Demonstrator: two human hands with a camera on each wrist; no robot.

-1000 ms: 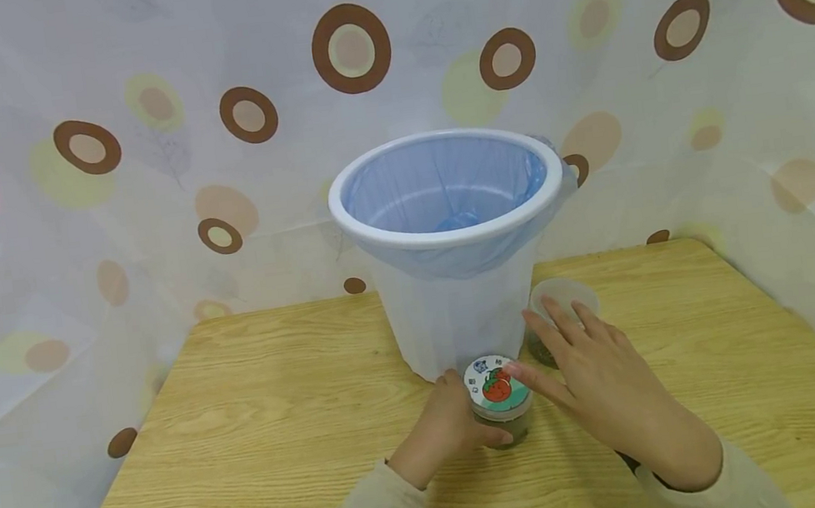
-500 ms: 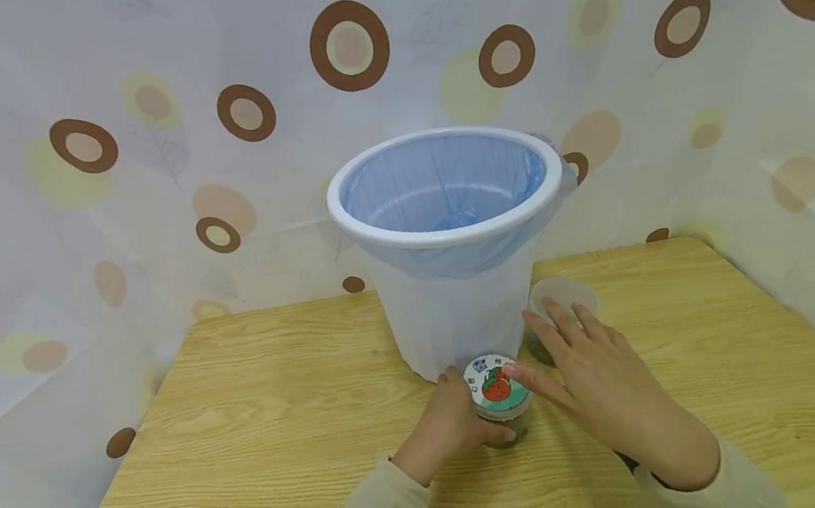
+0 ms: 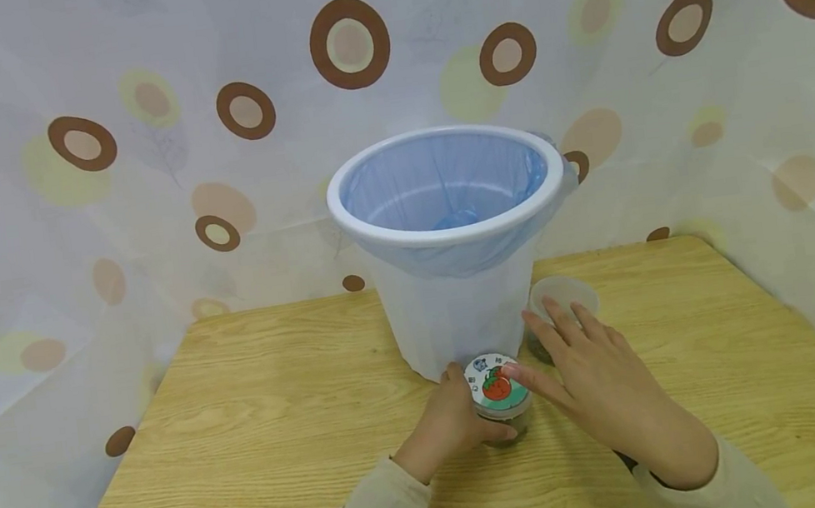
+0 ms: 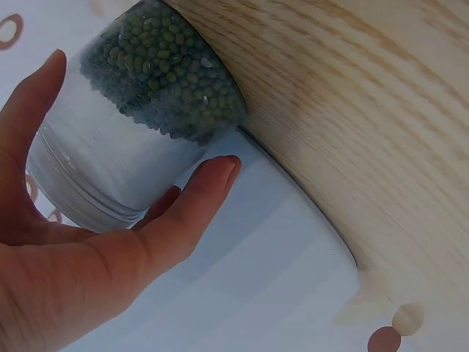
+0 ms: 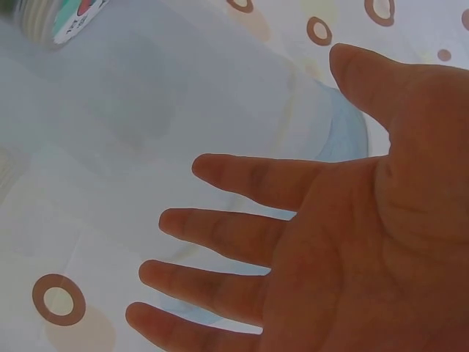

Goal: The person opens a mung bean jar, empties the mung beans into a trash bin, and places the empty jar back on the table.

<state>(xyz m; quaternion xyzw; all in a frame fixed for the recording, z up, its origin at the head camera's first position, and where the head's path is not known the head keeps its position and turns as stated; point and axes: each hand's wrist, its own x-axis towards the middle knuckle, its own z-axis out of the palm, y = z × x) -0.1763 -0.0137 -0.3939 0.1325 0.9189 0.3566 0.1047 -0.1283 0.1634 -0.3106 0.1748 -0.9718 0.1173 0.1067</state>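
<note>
A clear jar of green mung beans stands upright on the table, close to the front of a white bin. Its lid carries a red tomato picture on white and green. My left hand holds this jar from the left side, fingers behind and thumb low in front. On the other side my right hand has its fingers spread and nothing in the palm, as the right wrist view shows. Past its fingertips stands a second tub with a translucent top and dark contents, partly hidden by the fingers.
The white bin, lined with a thin blue bag, stands behind the jar, its wide rim high above the tabletop. Wood-grain table spreads out on both sides. A patterned sheet hangs close behind and along the sides.
</note>
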